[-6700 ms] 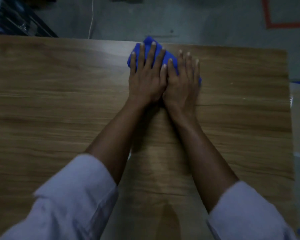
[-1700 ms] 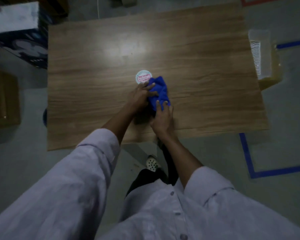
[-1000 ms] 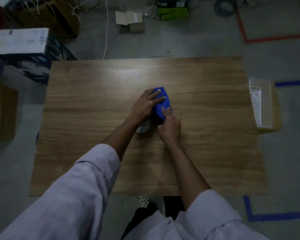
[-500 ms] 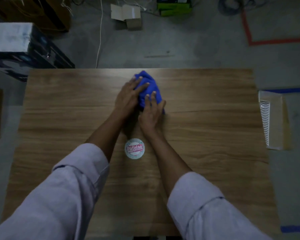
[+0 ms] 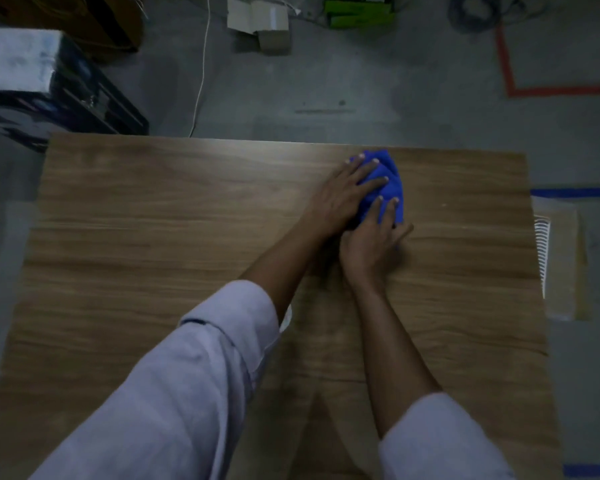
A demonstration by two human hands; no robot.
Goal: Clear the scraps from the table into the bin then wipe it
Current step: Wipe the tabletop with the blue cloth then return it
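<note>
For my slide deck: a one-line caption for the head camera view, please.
Left hand and right hand press a blue cloth onto the wooden table near its far edge.

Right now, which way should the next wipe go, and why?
Probably sweep left: the left hand and right hand press the cloth near the far edge of the table, right of centre; most of its top lies leftward.

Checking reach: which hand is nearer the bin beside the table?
Right. The right hand, on the blue cloth, sits closer to the bin; the left hand presses the cloth from the far side.
</note>
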